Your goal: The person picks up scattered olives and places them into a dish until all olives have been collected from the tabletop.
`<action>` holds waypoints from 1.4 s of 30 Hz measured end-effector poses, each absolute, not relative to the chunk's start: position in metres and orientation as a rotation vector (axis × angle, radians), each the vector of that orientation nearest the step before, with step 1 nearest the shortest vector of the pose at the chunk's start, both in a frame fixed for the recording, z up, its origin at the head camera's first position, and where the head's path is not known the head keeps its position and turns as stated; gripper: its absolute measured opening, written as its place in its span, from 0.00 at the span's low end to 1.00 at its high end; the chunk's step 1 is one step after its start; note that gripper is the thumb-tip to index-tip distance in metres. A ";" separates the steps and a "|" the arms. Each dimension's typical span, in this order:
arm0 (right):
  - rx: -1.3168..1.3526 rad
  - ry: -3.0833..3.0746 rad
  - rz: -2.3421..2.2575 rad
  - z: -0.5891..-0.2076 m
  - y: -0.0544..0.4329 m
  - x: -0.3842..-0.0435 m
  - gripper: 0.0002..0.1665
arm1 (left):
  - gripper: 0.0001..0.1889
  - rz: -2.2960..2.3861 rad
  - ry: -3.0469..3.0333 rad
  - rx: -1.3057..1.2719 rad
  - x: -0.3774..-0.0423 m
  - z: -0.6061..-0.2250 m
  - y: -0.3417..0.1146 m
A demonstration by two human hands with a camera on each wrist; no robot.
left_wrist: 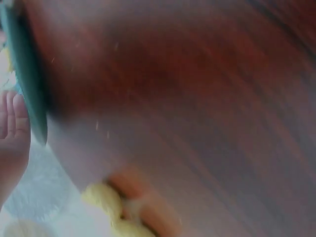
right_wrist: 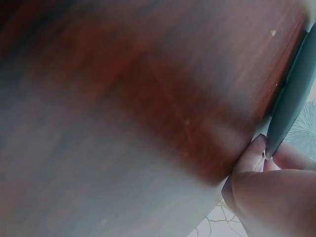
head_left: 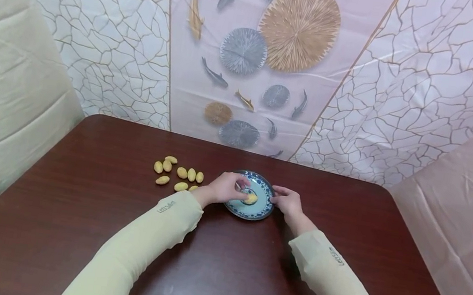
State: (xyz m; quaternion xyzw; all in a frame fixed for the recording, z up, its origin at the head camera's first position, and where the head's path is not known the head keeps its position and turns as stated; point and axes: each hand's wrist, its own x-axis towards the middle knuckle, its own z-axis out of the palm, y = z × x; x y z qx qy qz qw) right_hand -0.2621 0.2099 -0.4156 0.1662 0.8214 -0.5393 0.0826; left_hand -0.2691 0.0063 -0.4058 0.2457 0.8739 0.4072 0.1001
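Note:
A small blue patterned plate (head_left: 260, 212) sits on the dark wooden table (head_left: 74, 205), a little beyond its middle. My left hand (head_left: 243, 192) reaches over the plate's left side with curled fingers that pinch a yellow oval piece (head_left: 251, 199) just above the plate's centre. My right hand (head_left: 276, 197) holds the plate's right rim. In the right wrist view, the fingertips (right_wrist: 252, 155) pinch the plate's rim (right_wrist: 291, 98). The left wrist view is blurred and shows the plate's edge (left_wrist: 24, 74) beside my fingers (left_wrist: 12, 123).
Several more yellow oval pieces (head_left: 178, 173) lie loose on the table just left of my left hand, and appear blurred as yellow pieces (left_wrist: 106, 200) in the left wrist view. Patterned sheets hang behind the table and at both sides.

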 end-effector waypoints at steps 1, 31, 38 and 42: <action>0.496 2.450 -1.611 -0.416 0.210 -0.262 0.26 | 0.17 1.237 2.572 0.704 -0.269 -0.403 0.002; 0.443 2.398 -1.618 -0.417 0.214 -0.264 0.26 | 0.19 1.441 2.716 0.255 -0.258 -0.409 -0.184; 0.408 2.304 -1.659 -0.414 0.219 -0.264 0.27 | 0.17 1.439 2.717 0.253 -0.252 -0.422 -0.196; 0.400 2.286 -1.662 -0.413 0.222 -0.265 0.28 | 0.17 1.420 2.700 0.257 -0.252 -0.425 -0.197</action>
